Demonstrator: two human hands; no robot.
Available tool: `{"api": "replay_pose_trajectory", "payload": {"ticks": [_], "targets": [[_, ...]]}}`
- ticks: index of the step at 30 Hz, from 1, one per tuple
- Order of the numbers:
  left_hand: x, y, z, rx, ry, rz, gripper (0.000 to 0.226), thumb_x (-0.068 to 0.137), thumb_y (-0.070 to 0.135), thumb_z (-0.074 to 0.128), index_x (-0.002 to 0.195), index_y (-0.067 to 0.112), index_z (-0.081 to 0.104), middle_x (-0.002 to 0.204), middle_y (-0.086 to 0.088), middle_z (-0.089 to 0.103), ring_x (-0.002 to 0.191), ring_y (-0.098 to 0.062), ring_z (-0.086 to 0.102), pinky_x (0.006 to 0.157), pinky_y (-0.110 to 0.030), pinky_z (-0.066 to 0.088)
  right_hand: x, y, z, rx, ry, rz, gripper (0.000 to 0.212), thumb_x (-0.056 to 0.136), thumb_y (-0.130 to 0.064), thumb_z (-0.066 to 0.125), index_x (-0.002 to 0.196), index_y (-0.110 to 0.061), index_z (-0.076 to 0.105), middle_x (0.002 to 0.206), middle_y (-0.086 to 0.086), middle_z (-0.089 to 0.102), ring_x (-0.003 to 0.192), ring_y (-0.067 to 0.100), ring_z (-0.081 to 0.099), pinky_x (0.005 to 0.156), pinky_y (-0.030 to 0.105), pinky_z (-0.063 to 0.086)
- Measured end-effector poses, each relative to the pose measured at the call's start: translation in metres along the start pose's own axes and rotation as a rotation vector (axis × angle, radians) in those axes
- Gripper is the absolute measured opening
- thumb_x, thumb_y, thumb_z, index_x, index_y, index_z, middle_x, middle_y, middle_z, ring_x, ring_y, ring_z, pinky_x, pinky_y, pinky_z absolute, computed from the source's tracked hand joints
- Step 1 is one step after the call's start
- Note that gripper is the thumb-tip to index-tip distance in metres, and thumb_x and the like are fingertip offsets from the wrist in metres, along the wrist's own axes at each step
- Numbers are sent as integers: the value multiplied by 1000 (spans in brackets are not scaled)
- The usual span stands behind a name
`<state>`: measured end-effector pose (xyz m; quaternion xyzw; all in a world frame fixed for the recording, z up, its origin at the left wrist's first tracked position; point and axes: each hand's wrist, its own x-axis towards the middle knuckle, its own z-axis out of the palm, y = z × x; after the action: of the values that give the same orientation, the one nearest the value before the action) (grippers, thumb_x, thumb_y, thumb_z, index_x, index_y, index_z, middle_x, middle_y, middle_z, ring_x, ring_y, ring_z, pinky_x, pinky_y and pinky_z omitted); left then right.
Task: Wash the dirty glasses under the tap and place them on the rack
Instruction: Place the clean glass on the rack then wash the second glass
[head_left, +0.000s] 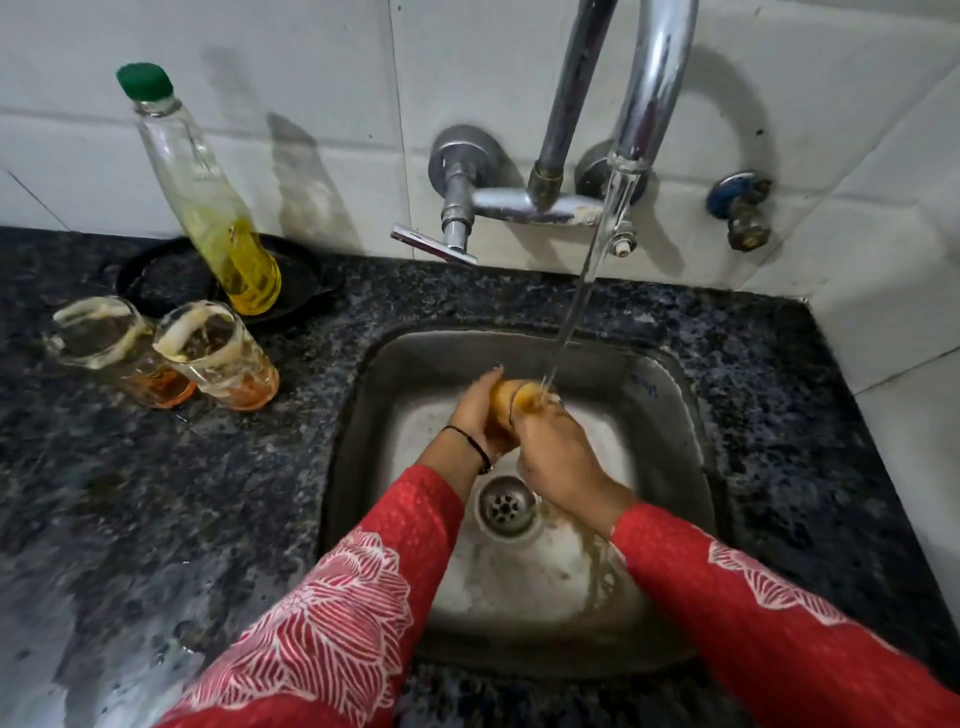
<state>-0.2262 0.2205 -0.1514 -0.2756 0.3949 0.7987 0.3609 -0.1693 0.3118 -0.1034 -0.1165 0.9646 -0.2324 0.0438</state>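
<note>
Over the steel sink (670, 395) I hold a dirty glass (511, 401) with orange residue under the running water from the tap (649, 88). My left hand (475, 415) grips its side. My right hand (558, 452) wraps around it from the right, and the stream lands on the glass by my fingers. Two more dirty glasses (111, 348) (221, 358) with orange dregs stand on the dark granite counter (182, 493) to the left of the sink. No rack is in view.
A clear bottle with a green cap and yellow liquid (208, 202) stands on a black plate (291, 291) behind the glasses. The tap lever (434, 244) juts out above the sink's back edge. A small blue valve (740, 208) is on the tiled wall. The drain (506, 506) lies below my wrists.
</note>
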Motion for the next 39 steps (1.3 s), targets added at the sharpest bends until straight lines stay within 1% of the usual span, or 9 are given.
{"api": "replay_pose_trajectory", "payload": {"ticks": [3, 5, 13, 17, 21, 27, 31, 35, 39], "targets": [[0, -7, -3, -22, 15, 66, 36, 89, 47, 54, 79, 13, 62, 65, -6, 65, 65, -18, 60, 59, -25, 50, 16, -18, 8, 1014, 145, 696, 35, 73, 14, 46, 85, -8, 70, 96, 11, 72, 97, 27, 67, 80, 35, 53], [-2, -5, -2, 13, 58, 67, 35, 88, 47, 56, 71, 17, 56, 62, -5, 61, 58, -16, 58, 55, -24, 49, 14, -19, 12, 1320, 207, 824, 37, 76, 17, 48, 83, -11, 72, 93, 11, 72, 93, 23, 68, 79, 34, 51], [-3, 7, -9, 52, 56, -94, 65, 86, 63, 48, 101, 1, 62, 70, -17, 72, 77, -28, 66, 64, -39, 54, -2, 23, 8, -274, -103, -286, 17, 82, 3, 54, 95, -6, 59, 98, 12, 62, 96, 26, 60, 90, 28, 50], [-13, -1, -6, -10, -150, 4, 76, 91, 66, 32, 84, 2, 73, 77, -13, 74, 73, -21, 72, 67, -30, 59, 2, -11, 15, -6, 101, 96, 21, 82, 4, 51, 95, -9, 62, 97, 12, 64, 96, 26, 60, 80, 23, 46], [-13, -11, -3, -106, -79, 117, 51, 88, 60, 46, 104, 12, 56, 94, -11, 65, 87, -21, 65, 86, -34, 53, 25, -32, 14, 1028, 267, 671, 27, 85, 6, 51, 70, -11, 65, 85, 9, 69, 84, 19, 65, 79, 28, 48], [-17, 11, 2, 112, 23, 10, 56, 89, 61, 46, 103, 8, 55, 88, -16, 66, 77, -27, 65, 74, -44, 53, -4, 32, 12, -85, -92, -150, 28, 86, 4, 57, 111, -4, 64, 108, 13, 68, 104, 27, 64, 94, 39, 51], [-15, 8, 2, -56, -45, 93, 70, 87, 64, 44, 116, 2, 57, 91, -17, 70, 74, -25, 71, 68, -36, 60, 3, 7, 5, 321, 72, 97, 30, 95, -15, 53, 124, -15, 62, 128, 1, 62, 123, 14, 54, 110, 35, 37], [-11, -7, 4, -160, -37, 186, 34, 96, 44, 43, 77, 18, 55, 65, 0, 59, 64, -10, 59, 69, -23, 48, 29, -29, 18, 876, 274, 659, 28, 85, 9, 48, 88, -9, 69, 83, 7, 67, 70, 11, 63, 49, 5, 40], [-7, -2, 1, 21, 60, 164, 35, 95, 43, 46, 75, 17, 55, 70, -4, 62, 67, -14, 61, 67, -26, 51, 11, -19, 21, 520, 81, 382, 28, 79, 14, 49, 91, -2, 69, 94, 20, 70, 86, 25, 64, 79, 34, 53]]}}
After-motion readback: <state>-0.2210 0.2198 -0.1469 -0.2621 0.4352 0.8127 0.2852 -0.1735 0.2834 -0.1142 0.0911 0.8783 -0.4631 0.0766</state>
